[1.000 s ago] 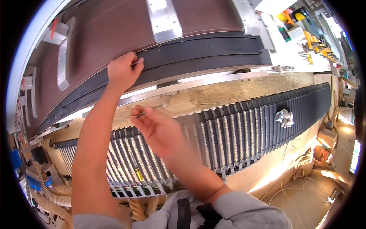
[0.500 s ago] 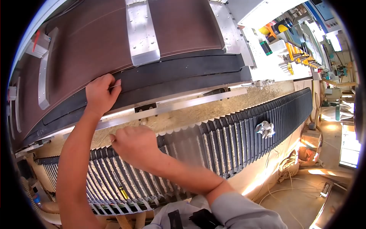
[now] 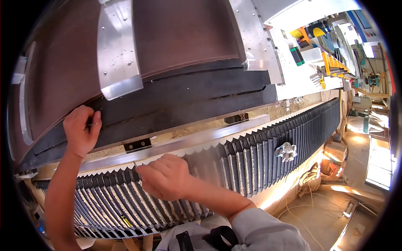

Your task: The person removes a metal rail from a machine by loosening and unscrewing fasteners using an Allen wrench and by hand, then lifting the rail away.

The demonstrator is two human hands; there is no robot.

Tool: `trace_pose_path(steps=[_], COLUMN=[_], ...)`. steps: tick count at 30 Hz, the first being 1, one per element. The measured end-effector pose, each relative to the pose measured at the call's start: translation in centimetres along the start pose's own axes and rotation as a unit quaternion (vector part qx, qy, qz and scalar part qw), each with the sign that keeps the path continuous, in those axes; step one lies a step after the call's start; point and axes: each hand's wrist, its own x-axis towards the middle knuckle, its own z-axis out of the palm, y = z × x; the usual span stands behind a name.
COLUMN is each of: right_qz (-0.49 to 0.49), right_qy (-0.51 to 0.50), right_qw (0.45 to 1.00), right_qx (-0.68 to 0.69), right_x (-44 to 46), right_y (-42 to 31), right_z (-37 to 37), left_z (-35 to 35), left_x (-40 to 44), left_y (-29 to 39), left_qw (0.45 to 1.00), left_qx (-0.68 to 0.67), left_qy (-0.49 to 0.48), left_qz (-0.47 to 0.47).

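My left hand (image 3: 82, 130) is closed at the dark panel (image 3: 201, 90), near the edge of the brown sheet (image 3: 184, 33). Its thumb and fingers are pressed together, and what they pinch is too small to make out. Over the pleated black bellows cover (image 3: 251, 159), my right hand (image 3: 164, 176) is curled closed. Its inner side is hidden, so anything held there does not show. A metal rail (image 3: 205, 136) runs between the panel and the bellows.
Metal brackets (image 3: 119, 50) cross the brown sheet. A crumpled silvery item (image 3: 286, 151) and a yellow tool (image 3: 125, 221) lie on the bellows. Orange-handled tools (image 3: 333, 66) stand at the upper right. Hoses and cables are on the floor at right.
The view has shifted over the machine. My right hand has turned and curled, hiding the thin item seen in it earlier. My left hand stays closed at the panel.
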Motion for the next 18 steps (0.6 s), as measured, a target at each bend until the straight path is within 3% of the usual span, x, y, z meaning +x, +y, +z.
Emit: trace_pose_path(steps=[18], right_qz=[0.059], right_qy=[0.02], right_qw=[0.996], right_qx=[0.066], right_x=[-0.2], right_y=[0.0], right_z=[1.3], left_z=[0.3], left_x=[-0.2], left_y=[-0.5], left_qw=[0.999], left_qx=[-0.03], left_qy=[-0.022], left_qz=[-0.013])
